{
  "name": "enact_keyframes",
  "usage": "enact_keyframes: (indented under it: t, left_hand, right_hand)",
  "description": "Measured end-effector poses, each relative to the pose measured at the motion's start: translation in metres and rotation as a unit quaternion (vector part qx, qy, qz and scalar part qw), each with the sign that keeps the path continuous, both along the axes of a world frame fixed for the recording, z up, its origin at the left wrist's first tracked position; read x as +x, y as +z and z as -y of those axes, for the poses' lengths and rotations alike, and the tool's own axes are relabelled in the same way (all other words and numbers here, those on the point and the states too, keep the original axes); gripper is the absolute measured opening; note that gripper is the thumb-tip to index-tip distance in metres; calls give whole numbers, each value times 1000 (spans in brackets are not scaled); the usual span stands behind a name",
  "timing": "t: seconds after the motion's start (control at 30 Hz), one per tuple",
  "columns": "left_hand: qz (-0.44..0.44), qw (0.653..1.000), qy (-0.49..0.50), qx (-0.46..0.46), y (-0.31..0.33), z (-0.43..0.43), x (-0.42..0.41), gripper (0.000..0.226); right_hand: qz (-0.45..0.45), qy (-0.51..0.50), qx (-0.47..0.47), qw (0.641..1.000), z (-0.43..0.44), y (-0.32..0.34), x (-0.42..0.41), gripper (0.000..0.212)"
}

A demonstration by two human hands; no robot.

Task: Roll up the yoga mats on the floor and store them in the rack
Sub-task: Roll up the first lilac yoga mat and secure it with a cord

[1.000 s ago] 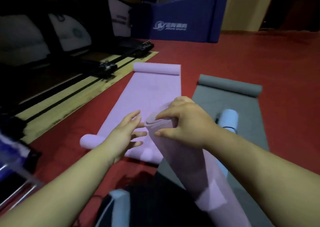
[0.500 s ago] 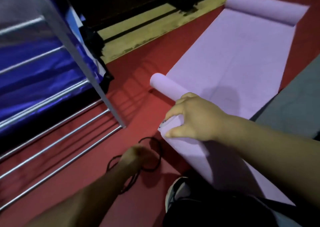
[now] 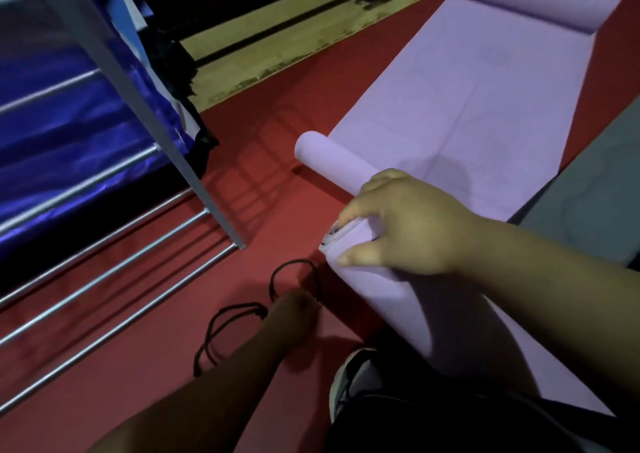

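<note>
– Mat location, grip?
– Your right hand (image 3: 401, 224) curls round the end of the rolled purple mat (image 3: 433, 314), above the red floor (image 3: 277, 210) near the rack (image 3: 216, 212) front corner. Your left hand (image 3: 294, 310) at the black cord (image 3: 294, 262): grip unreadable.

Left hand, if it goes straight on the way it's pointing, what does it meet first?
Probably the black cord loop on the floor, right ahead of the left hand; shadow hides whether they already touch. Beyond it is the rolled lilac mat that the right hand grips.
</note>
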State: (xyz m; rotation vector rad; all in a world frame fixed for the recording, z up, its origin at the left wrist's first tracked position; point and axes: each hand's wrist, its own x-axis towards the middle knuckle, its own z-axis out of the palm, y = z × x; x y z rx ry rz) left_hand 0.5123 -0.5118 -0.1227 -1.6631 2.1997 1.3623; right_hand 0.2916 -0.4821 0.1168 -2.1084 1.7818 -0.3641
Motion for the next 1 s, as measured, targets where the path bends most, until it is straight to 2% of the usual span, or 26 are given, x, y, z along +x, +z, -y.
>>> enact_keyframes:
  t: [0.13,0.27,0.37,0.5,0.6,0.73,0.8,0.9,1.0]
  left_hand:
    - [-149,988,38,-1,93,16,-41,28]
    - [-273,962,-3,-17,206,18,-93,17]
    - [-337,940,-49,0,303,-10,-141,8]
    - [-378,911,-165,19,417,-88,-205,8]
    - [-404,870,-283,-1,472,-170,-242,15]
    - [-434,812,-390,11,489,-276,-277,13]
    - [-443,802,-401,21,477,-311,-289,13]
    - [-458,790,-408,13,458,-334,-299,17]
    - [-466,762,-450,-3,453,-336,-304,21]
  right_hand:
    - [-5,-52,-39,998,-28,50,-38,49]
    - [-47,-135,-99,985,-90,113,-84,60]
    - [-64,-214,-155,962,-166,161,-109,54]
    - [-52,-286,-217,932,-285,202,-125,48]
    - [-48,-333,-266,903,-373,216,-129,48]
    - [-25,-393,-276,877,-460,221,-131,61]
    - [3,-418,-264,869,-483,220,-133,64]
    - [29,-446,-254,858,-499,217,-138,68]
    - [71,-453,-265,848,-512,213,-144,77]
